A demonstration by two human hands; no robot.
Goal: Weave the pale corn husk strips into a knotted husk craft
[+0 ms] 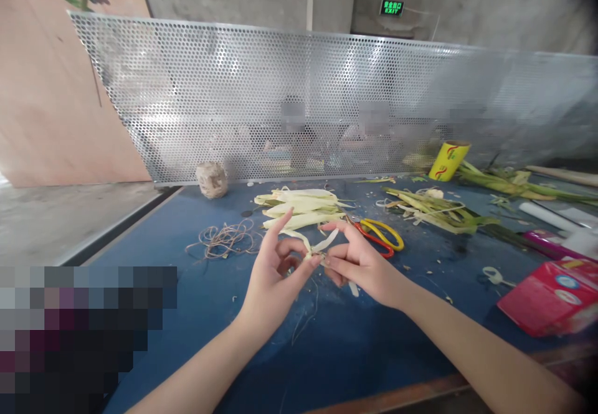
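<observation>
Pale strips of corn husk [326, 240] meet between my two hands over the blue table. My left hand [279, 269] pinches them between thumb and fingers, its index finger raised. My right hand [359, 263] grips the same husk from the other side, fingertips close to the left thumb; a short white end hangs below it. Just beyond my hands lies a pile of flat corn husks [303, 205]. Scissors [384, 235] with one yellow and one red handle rest behind my right hand, blades partly hidden. Left of my hands is a loose tangle of brown twine [224, 239].
A perforated metal screen [233, 103] borders the table's far edge, people blurred behind it. At right are green husk leaves [439, 208], a yellow roll [448, 160] and a red package [551, 296]. A ball of string [212, 180] stands at the far left.
</observation>
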